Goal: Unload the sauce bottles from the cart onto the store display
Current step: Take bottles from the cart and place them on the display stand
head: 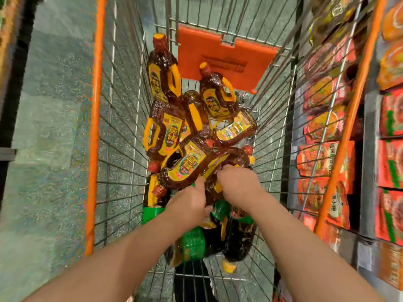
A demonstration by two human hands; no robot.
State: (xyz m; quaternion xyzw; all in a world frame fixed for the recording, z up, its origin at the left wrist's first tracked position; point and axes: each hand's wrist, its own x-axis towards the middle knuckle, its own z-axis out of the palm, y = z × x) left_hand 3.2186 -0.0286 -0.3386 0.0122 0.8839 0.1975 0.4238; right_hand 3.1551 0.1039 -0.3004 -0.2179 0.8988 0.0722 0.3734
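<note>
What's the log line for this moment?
stage: picking | left hand: on bottle | right hand: on bottle | cart: full

You see dark amber-brown sauce bottles (192, 164) with yellow labels, yellow handles and red caps, a silver wire cart (122, 127) edged in orange, its orange flap (222, 57), green-labelled bottles (192, 245), red-and-orange packets (322, 127), speckled grey-green floor (50, 127)

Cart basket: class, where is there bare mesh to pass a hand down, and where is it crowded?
Bare mesh floor shows at the far right, between the bottles and the cart right wall below the orange flap. The near end, behind the green-label bottles, also shows bare wire. Crowded: the centre and left wall, where both hands reach into the pile.
</note>
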